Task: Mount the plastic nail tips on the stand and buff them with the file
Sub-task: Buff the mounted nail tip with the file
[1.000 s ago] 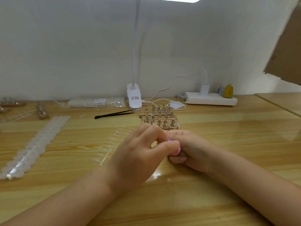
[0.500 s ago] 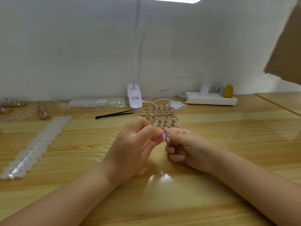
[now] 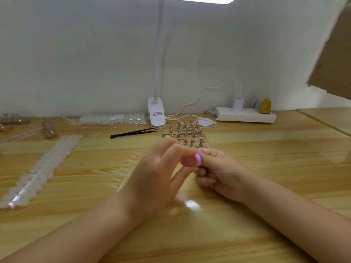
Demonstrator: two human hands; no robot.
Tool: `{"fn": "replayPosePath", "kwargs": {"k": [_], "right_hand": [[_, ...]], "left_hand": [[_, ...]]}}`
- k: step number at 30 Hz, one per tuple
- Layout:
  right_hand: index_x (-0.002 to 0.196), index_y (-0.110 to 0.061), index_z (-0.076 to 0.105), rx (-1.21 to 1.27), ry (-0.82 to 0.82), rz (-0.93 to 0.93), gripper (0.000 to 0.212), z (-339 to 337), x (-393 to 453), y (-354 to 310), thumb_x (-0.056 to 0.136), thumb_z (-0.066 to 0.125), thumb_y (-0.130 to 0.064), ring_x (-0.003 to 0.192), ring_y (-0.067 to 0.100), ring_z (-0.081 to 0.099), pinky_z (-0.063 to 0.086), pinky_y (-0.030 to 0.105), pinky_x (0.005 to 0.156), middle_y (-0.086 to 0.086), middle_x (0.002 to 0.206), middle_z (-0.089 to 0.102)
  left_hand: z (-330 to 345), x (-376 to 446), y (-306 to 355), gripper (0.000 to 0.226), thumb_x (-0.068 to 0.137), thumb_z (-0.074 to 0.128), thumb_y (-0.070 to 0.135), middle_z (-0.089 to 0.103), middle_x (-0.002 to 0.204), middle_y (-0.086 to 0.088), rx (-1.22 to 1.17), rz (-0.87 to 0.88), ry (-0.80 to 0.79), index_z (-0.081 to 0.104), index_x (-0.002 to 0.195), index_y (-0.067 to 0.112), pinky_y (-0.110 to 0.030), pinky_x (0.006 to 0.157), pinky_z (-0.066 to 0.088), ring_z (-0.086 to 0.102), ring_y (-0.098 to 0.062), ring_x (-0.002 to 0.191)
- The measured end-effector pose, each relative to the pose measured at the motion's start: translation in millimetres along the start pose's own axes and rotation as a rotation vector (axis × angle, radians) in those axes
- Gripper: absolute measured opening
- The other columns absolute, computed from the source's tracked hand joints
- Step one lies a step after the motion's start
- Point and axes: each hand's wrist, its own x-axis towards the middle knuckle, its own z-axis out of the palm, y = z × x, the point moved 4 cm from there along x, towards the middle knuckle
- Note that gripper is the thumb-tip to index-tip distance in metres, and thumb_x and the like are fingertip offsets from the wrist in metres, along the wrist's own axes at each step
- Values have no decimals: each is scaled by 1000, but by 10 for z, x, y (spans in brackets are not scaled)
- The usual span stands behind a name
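I see my left hand pinching the pink-and-purple file over the worktop, pressed against my curled right hand; whether it holds anything, I cannot tell. Just beyond stands the stand.

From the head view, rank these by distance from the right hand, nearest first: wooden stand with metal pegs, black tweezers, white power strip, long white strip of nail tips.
1. Wooden stand with metal pegs, just behind the right hand.
2. Black tweezers, back left.
3. White power strip, back right by the wall.
4. Long white strip of nail tips, far left.
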Motion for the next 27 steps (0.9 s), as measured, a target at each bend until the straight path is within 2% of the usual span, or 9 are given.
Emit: {"fn": "replayPosePath", "kwargs": {"k": [4, 6, 9, 12, 15, 18, 20, 24, 27], "right_hand": [[71, -9, 55, 31, -3, -30, 18, 16, -1, -17, 79, 60, -25, 50, 5, 36, 21, 15, 38, -5, 56, 48], [71, -9, 57, 31, 15, -49, 18, 15, 5, -8, 77, 62, -26, 49, 5, 35, 21, 14, 37, -5, 54, 46], [70, -10, 60, 20, 29, -59, 17, 8, 1, 2, 77, 63, -25, 47, 4, 35, 25, 14, 37, -4, 55, 50], [70, -10, 59, 12, 39, -51, 18, 3, -3, 5, 77, 63, -26, 47, 4, 35, 27, 14, 35, -4, 54, 48], [73, -8, 57, 3, 64, -57, 20, 1, 5, 11, 76, 63, -26, 47, 5, 35, 26, 14, 34, -6, 51, 47], [70, -9, 56, 21, 71, -64, 20, 0, 5, 14, 75, 64, -27, 46, 5, 34, 26, 14, 34, -2, 54, 45], [71, -8, 54, 10, 58, -56, 21, 6, -3, 6, 76, 62, -27, 44, 4, 34, 26, 14, 34, 0, 55, 44], [77, -7, 53, 22, 78, -42, 20, 1, 1, 4, 76, 62, -25, 47, 5, 35, 24, 13, 34, -6, 52, 47], [77, -7, 53, 19, 75, -43, 19, 11, 5, 11, 79, 60, -25, 46, 5, 34, 24, 14, 34, -3, 55, 44]], "left_hand": [[-12, -26, -113, 13, 82, 74, 10, 60, 84, -7, 115, -90, -30, 65, 88, 3, -42, 64, 53, 59, -23, 73], [-72, -16, -134, 14, 82, 74, 9, 60, 83, -7, 120, -101, 23, 64, 88, 1, -38, 65, 51, 58, -20, 73], [-23, 12, 15, 18, 86, 69, 15, 59, 88, -6, 12, 8, 22, 58, 98, 9, -31, 67, 51, 59, -16, 76], [12, -6, -19, 15, 85, 71, 14, 58, 86, -9, 96, -30, -36, 62, 95, 6, -39, 62, 53, 59, -23, 73], [-69, -9, -145, 13, 83, 72, 11, 58, 82, -11, 185, -111, -14, 65, 88, 0, -43, 59, 51, 57, -25, 70], [-43, 26, 15, 14, 88, 68, 15, 57, 83, -8, 101, 31, -10, 60, 99, 10, -34, 63, 50, 56, -20, 70], [4, 26, 93, 12, 91, 65, 18, 57, 81, -8, 139, 106, -50, 60, 100, 13, -33, 60, 47, 53, -21, 68], [-79, 12, -86, 16, 90, 65, 17, 55, 77, -12, 273, -26, -32, 71, 90, 3, -41, 53, 47, 52, -27, 64], [-80, 17, -17, 13, 91, 65, 18, 58, 78, -11, 239, 63, -10, 70, 98, 8, -40, 54, 48, 54, -26, 64]]}}
